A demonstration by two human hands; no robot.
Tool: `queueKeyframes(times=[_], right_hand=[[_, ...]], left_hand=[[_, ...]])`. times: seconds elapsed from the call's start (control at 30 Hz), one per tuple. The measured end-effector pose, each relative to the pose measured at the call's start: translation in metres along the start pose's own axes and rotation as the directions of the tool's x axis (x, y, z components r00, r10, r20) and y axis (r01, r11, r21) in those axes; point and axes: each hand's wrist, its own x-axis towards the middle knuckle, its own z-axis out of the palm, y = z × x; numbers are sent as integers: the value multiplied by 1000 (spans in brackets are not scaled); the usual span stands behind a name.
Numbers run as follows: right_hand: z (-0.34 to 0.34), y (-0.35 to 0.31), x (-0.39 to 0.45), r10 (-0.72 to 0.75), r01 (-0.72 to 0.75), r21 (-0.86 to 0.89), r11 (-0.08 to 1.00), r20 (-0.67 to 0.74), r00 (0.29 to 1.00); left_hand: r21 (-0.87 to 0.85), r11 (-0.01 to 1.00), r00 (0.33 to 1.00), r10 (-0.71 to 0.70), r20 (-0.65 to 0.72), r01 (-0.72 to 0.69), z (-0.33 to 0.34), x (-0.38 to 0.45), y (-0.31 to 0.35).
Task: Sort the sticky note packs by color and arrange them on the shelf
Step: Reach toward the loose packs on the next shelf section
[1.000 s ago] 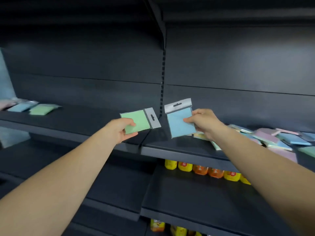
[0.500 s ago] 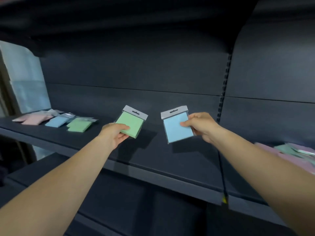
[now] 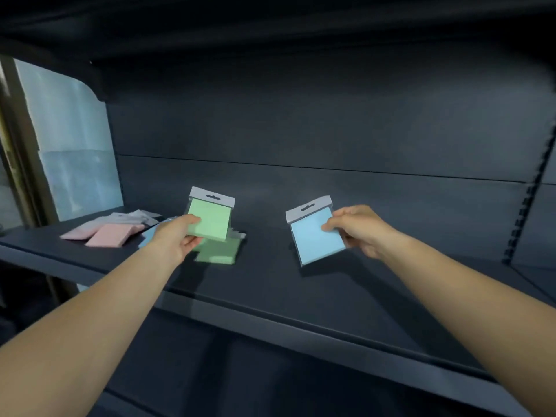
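My left hand (image 3: 176, 240) grips a green sticky note pack (image 3: 210, 216) by its lower left corner, holding it upright just above a green pack (image 3: 221, 251) that lies flat on the dark shelf (image 3: 270, 284). My right hand (image 3: 358, 228) pinches a blue sticky note pack (image 3: 314, 237) by its right edge, tilted, its lower corner close to the shelf surface. To the left lie pink packs (image 3: 109, 234) and, behind my left hand, a blue pack (image 3: 149, 236), mostly hidden.
A pale panel (image 3: 72, 145) stands at the shelf's left end. The slotted upright (image 3: 523, 212) marks the bay's right side. Another shelf board (image 3: 270, 28) hangs overhead, and a lower shelf (image 3: 255, 383) sits beneath.
The view has swung left along the shelf. Both hands carried their packs leftward; the green pack now hangs over the sorted green pack, and the mixed pile on the right has left the view.
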Motion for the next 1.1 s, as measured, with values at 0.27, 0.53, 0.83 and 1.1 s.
queueKeyframes(times=[0.27, 0.53, 0.83, 1.1], right_hand=[[155, -27, 29, 77, -71, 68, 995, -89, 993], [253, -38, 53, 147, -147, 134, 980, 11, 989], [334, -22, 78, 171, -180, -161, 970, -67, 983], [273, -29, 68, 76, -85, -33, 996, -202, 976]], left_hand=[[88, 996, 997, -30, 66, 24, -101, 110, 63], [99, 993, 992, -69, 108, 58, -149, 168, 87], [109, 990, 978, -106, 180, 87, -161, 198, 90], [187, 970, 877, -220, 427, 152, -95, 161, 56]])
